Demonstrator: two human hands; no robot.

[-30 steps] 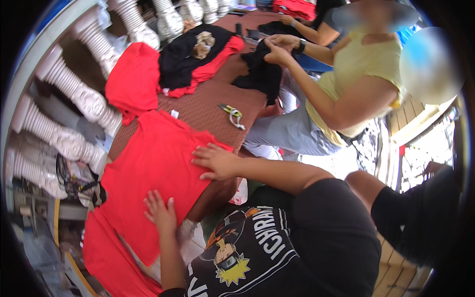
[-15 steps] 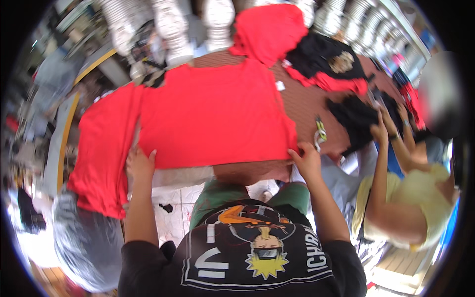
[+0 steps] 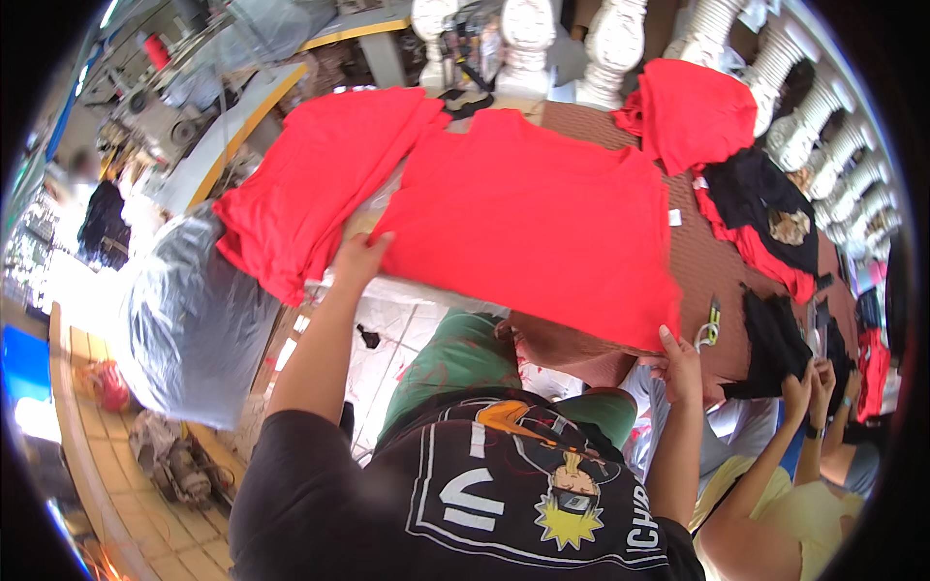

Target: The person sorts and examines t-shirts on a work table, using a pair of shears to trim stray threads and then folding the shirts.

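Centrally, a red T-shirt lay spread flat across the brown tabletop, its lower hem hanging just past the near edge. Left hand gripped the shirt's lower left corner, fingers curled over the fabric at the table's edge. Right hand met the lower right corner of the same shirt from beneath the hem, fingers raised against the cloth; whether it pinched the fabric or only touched it could not be told from this view.

Just left of the shirt, touching its sleeve, a second red garment lay draped over the table's end and partly over a grey plastic-wrapped bundle. Beyond the shirt's far right corner sat a heap of red fabric; beside it, a black garment with a round printed patch rested on another red piece. A small pair of thread snips lay on the tabletop near the right hand. Further right, another person's hands held black fabric at the table's edge.

White balusters stood in a row behind the table. Below the table, tiled floor was visible, and a sewing machine stood at upper left.
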